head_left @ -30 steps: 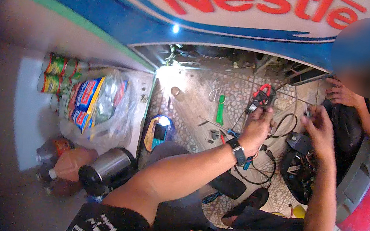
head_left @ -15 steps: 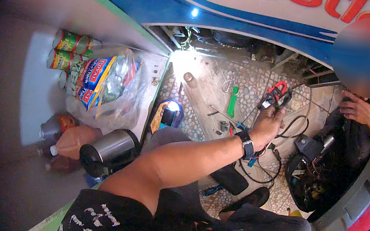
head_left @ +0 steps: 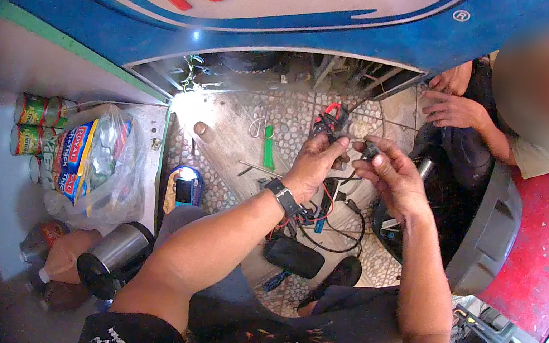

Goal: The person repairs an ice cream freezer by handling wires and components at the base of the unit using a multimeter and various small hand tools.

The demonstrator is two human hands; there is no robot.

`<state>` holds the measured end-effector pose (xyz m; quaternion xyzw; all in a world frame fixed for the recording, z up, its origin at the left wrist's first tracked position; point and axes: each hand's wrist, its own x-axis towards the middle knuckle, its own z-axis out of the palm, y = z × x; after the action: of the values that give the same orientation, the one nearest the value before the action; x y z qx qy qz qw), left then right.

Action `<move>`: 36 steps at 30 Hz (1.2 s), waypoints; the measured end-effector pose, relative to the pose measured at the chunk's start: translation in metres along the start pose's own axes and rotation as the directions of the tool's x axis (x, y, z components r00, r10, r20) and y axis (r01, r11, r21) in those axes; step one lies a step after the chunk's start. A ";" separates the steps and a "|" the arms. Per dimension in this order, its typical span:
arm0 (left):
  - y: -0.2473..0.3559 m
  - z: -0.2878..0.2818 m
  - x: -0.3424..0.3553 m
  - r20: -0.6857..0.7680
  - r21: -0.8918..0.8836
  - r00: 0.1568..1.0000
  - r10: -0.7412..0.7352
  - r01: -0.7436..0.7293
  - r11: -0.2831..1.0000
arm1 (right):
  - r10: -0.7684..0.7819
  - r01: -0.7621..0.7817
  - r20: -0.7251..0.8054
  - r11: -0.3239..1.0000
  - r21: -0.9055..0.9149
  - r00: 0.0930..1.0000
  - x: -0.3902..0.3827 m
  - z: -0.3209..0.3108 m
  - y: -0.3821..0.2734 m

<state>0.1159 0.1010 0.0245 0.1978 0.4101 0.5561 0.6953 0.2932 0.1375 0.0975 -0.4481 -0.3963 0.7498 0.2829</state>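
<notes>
My left hand [head_left: 315,165], with a dark watch on the wrist, is closed at the near end of a clamp meter [head_left: 324,123] with red jaws. Its fingertips partly hide the meter's body. Just to the right, my right hand [head_left: 395,179] pinches a small dark grey piece [head_left: 370,150], too small to name surely. Both hands are close together above the floor, fingertips nearly facing. Below them run red and black leads and a black cable [head_left: 360,229].
The blue cabinet's open base [head_left: 256,67] lies ahead, with a bright light [head_left: 190,110] at its left corner. A green tool [head_left: 268,147] and a black pouch [head_left: 294,256] lie on the pebbled floor. At right, a person's hand [head_left: 455,111] is near a black tub [head_left: 490,229].
My right hand has come up from the lower right to beside my left hand and now pinches a small dark piece. The view has swung right. My left hand stays by the meter.
</notes>
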 end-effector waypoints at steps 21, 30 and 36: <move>0.028 -0.012 -0.020 0.026 0.016 0.999 -0.019 0.019 1.000 | 0.107 -0.145 0.121 0.915 0.376 0.987 0.022 0.027 0.026; 0.012 -0.031 -0.003 -0.194 0.127 0.980 -0.036 0.061 0.990 | 0.091 -0.016 0.173 0.919 -0.394 0.981 0.024 0.014 0.033; 0.013 -0.020 -0.003 -0.180 0.144 0.984 -0.006 0.032 0.989 | -0.098 -0.070 -0.121 0.416 -0.907 0.988 0.037 -0.021 0.055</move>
<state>0.0918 0.0986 0.0235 0.1937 0.5125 0.5334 0.6444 0.2920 0.1449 0.0283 -0.5834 -0.7188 0.3769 0.0317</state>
